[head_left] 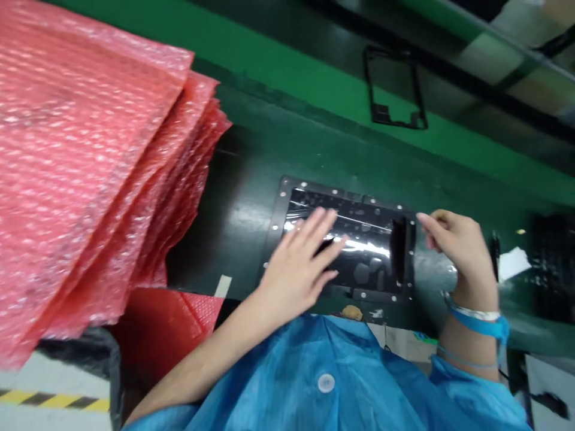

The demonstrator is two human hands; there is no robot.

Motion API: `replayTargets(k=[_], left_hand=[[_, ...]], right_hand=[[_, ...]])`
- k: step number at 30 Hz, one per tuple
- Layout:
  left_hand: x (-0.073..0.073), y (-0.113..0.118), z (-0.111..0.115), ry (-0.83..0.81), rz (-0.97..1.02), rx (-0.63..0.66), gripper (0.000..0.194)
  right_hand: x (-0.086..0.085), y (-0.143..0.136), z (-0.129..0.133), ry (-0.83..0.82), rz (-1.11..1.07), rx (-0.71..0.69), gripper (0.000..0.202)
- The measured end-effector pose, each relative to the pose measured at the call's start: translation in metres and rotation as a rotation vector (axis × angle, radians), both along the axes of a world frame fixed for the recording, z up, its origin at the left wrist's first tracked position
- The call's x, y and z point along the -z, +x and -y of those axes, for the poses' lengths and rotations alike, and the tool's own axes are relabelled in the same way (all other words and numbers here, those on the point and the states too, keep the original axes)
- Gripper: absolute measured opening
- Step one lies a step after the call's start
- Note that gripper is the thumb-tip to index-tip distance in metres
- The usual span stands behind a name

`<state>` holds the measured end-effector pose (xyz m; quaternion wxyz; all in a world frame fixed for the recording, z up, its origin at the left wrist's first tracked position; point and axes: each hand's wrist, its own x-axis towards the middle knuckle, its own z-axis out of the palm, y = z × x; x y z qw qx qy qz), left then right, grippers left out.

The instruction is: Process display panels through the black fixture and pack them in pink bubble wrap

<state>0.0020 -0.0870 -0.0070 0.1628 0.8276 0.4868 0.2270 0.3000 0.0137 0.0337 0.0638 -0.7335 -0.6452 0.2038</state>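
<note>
A flat black panel (363, 233) lies on the green bench. Its glossy face shows bright reflections and blister-like patches, and several small silver dots line its dark grey border. My left hand (300, 263) is over the left part of the panel with its fingers stretched out; whether it presses on the surface I cannot tell. Just off the panel's right edge is my right hand (453, 236), its fingers curled in and the thumb against them. Anything inside those fingers is hidden. A blue wrist strap (480, 323) circles the right wrist.
Red bubble-wrap bags (90, 137) are piled high at the left. A thin black frame (395, 88) rests toward the back. On the right are a dark pen (495, 254) and a white scrap (513, 263). A black-lined bin (101, 353) stands below the bags.
</note>
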Motion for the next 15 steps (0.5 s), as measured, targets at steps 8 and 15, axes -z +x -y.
replayTargets(k=[8, 15], left_hand=[[0.018, 0.085, -0.001, 0.023, -0.186, 0.423, 0.059], [0.002, 0.078, -0.016, 0.020, -0.185, 0.447, 0.048]], right_hand=[[0.020, -0.003, -0.031, -0.141, 0.069, 0.032, 0.051], [0.017, -0.007, -0.034, -0.128, 0.117, 0.008, 0.050]])
